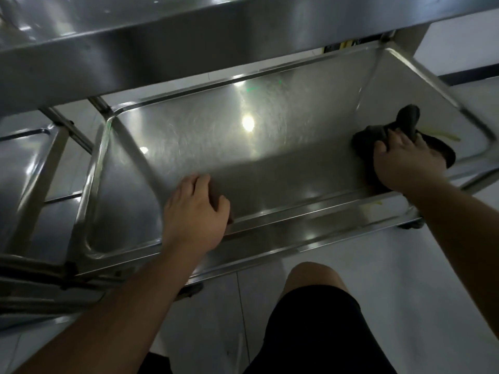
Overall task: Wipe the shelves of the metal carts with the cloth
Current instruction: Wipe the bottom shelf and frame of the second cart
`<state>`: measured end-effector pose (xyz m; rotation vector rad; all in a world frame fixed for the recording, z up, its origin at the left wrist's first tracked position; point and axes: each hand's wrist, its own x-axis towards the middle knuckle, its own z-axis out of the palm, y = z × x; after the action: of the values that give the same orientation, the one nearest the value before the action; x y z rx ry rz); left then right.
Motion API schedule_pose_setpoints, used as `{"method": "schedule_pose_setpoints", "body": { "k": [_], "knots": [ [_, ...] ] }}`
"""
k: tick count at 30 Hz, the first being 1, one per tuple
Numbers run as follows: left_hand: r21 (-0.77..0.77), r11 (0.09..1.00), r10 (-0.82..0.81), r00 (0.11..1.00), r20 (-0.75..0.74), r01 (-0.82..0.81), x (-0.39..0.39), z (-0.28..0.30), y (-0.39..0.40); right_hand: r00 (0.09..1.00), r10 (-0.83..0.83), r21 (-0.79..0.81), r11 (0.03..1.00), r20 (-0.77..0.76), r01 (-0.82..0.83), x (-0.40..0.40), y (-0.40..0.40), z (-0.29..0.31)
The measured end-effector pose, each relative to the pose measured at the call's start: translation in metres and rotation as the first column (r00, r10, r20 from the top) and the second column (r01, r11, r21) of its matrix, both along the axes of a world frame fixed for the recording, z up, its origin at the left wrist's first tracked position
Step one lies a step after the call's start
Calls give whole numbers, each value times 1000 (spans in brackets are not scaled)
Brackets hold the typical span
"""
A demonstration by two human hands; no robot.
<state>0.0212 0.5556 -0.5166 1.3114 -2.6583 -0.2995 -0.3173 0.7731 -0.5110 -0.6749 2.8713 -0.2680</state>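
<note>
Cloth (391,136), dark and bunched, lies at the lower shelf's (270,147) right end, pressed under the right hand (407,160), fingers curled into it. Left hand (197,211) clasps the near rim, fingertips hidden. Upper shelf (162,44) is cut off.
</note>
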Motion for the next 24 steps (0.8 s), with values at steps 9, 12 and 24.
{"method": "schedule_pose_setpoints", "body": {
  "k": [9,12,24],
  "knots": [
    [87,995,39,992,122,-50,2,12,-3,990,142,-32,989,-24,-142,79,-16,1],
    [68,996,54,993,106,-62,-24,16,16,958,285,-42,957,-36,-287,107,-32,2],
    [56,998,25,999,48,-28,-33,5,36,964,263,17,965,-27,-263,-23,45,0]
  ]
}}
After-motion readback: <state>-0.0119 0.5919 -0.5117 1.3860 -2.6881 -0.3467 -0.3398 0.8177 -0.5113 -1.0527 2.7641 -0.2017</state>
